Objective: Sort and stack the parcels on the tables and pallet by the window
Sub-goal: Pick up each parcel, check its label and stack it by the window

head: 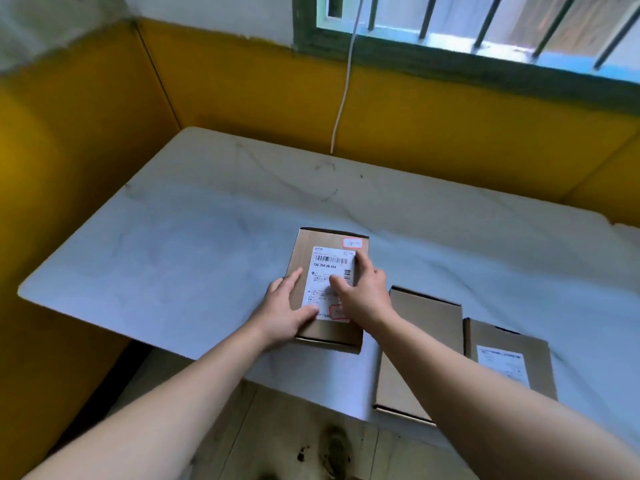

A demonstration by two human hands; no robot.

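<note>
A flat cardboard parcel (322,247) with a white shipping label lies near the front edge of the white marble-look table (194,237). My left hand (285,311) rests on its left side with straight fingers, thumb over the label's lower edge. My right hand (360,292) lies flat on the parcel's right side, fingers along the label's right edge. To the right lies a plain cardboard parcel (422,337), partly hidden by my right forearm. Another labelled parcel (509,362) sits beside that one, further right.
A yellow wall (242,84) runs behind and to the left of the table. A barred window (485,26) is above, and a white cable (343,98) hangs down to the table's back edge. Tiled floor (277,438) shows below the front edge.
</note>
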